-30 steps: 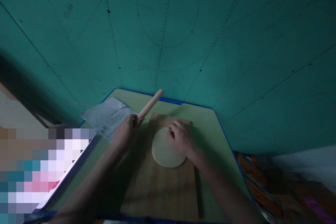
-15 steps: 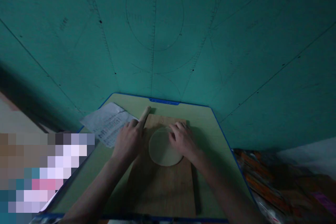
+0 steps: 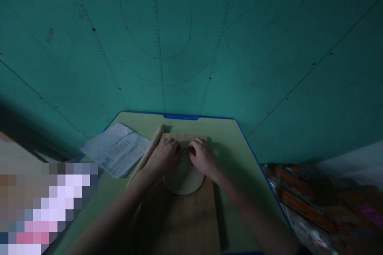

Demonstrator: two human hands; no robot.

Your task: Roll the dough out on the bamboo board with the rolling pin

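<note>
A thin, round sheet of dough (image 3: 184, 180) lies on the wooden board (image 3: 191, 221). My left hand (image 3: 165, 155) is at the dough's far left edge, fingers curled and closed on it. Across a small gap, my right hand (image 3: 206, 160) pinches the far right part of the same edge. Both sets of fingertips are partly hidden behind the knuckles. A wooden rolling pin (image 3: 154, 140) rests slantwise along the board's left side, partly covered by my left hand and forearm.
Printed paper sheets (image 3: 118, 149) lie to the left on the pale, blue-edged table (image 3: 224, 127). A green wall (image 3: 179, 67) with drawn lines rises behind it. Orange and clear plastic packaging (image 3: 302, 195) is piled at the right.
My left hand has let go of the rolling pin and moved right onto the dough's far edge. The right hand remains at that edge. The camera view has shifted slightly.
</note>
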